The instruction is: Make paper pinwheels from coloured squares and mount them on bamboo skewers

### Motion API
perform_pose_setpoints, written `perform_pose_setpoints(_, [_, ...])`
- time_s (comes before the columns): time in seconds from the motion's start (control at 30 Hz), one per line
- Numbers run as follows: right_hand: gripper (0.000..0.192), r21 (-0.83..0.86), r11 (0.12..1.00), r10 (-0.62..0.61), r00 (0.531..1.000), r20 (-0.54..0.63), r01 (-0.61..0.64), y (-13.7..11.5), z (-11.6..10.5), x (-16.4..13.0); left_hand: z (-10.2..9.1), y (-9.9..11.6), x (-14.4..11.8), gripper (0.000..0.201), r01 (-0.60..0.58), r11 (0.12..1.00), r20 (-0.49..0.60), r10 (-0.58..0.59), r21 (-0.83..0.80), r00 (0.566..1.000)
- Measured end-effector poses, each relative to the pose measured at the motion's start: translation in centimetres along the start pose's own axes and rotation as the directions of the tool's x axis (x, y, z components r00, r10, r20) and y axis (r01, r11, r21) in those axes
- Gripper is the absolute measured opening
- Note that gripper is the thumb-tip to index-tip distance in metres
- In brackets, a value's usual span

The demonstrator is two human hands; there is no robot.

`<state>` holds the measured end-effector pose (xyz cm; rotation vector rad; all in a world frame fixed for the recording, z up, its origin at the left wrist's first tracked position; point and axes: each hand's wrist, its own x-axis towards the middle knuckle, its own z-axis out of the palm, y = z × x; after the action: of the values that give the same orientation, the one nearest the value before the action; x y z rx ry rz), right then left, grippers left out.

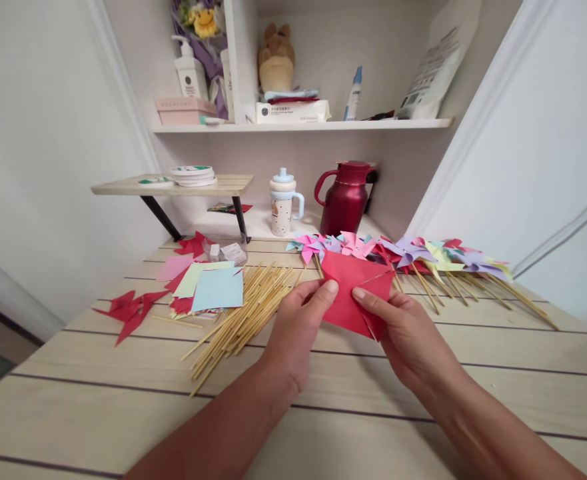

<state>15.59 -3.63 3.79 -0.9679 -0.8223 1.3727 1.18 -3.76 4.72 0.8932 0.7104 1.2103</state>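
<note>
Both my hands hold one red paper square above the middle of the wooden table. My left hand pinches its left edge, thumb on top. On the right side my right hand grips the lower corner, where a cut flap hangs down. Just left of my hands lies a pile of thin wooden sticks. Behind the paper is a row of finished paper pinwheels on sticks.
A stack of coloured paper squares and red cut pieces lie at the left. A red jug, a spouted cup and a small raised shelf stand at the back by the wall.
</note>
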Motion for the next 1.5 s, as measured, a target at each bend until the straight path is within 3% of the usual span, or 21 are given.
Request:
perform_pose_setpoints(0.23, [0.024, -0.027, 0.999, -0.030, 0.999, 0.020, 0.030, 0.1, 0.3, -0.4, 0.1, -0.3, 0.0, 0.032, 0.059, 0.997, -0.065, -0.057, 0.042, 0.996])
perform_pose_setpoints(0.67, [0.025, -0.081, 0.996, -0.035, 0.997, 0.069, 0.041, 0.1, 0.6, -1.0, 0.5, -0.2, -0.5, 0.023, 0.034, 0.999, -0.130, -0.034, -0.004, 0.991])
perform_pose_setpoints(0.8, [0.028, -0.095, 0.989, -0.112, 0.992, 0.066, 0.118, -0.2, 0.3, -0.7, 0.2, -0.1, -0.4, 0.023, 0.056, 0.998, -0.162, -0.061, -0.036, 0.985])
perform_pose_setpoints(0.93, [0.056, -0.197, 0.955, -0.227, 0.974, 0.005, 0.223, -0.9, -0.3, -0.5, -0.3, 0.3, -0.2, 0.023, 0.091, 0.994, -0.183, -0.099, -0.054, 0.978])
perform_pose_setpoints(1.03, [0.081, -0.239, 0.940, -0.242, 0.970, 0.034, 0.243, -1.3, -0.4, -0.5, -0.5, 0.7, -0.2, 0.020, 0.099, 0.993, -0.189, -0.110, -0.066, 0.976])
perform_pose_setpoints(1.17, [0.095, -0.288, 0.915, -0.282, 0.959, 0.042, 0.281, -1.3, 0.0, -0.7, -0.4, 1.0, -0.2, 0.021, 0.096, 0.992, -0.182, -0.109, -0.081, 0.977])
perform_pose_setpoints(1.33, [0.081, -0.385, 0.813, -0.423, 0.898, 0.125, 0.436, -1.3, -0.3, -0.8, -0.3, 1.1, -0.2, 0.024, 0.096, 0.991, -0.169, -0.111, -0.092, 0.979])
perform_pose_setpoints(1.5, [0.035, -0.486, 0.715, -0.404, 0.864, 0.301, 0.503, -1.7, -1.1, -1.0, -0.4, 1.2, -0.2, 0.022, 0.071, 0.992, -0.193, -0.090, -0.104, 0.977])
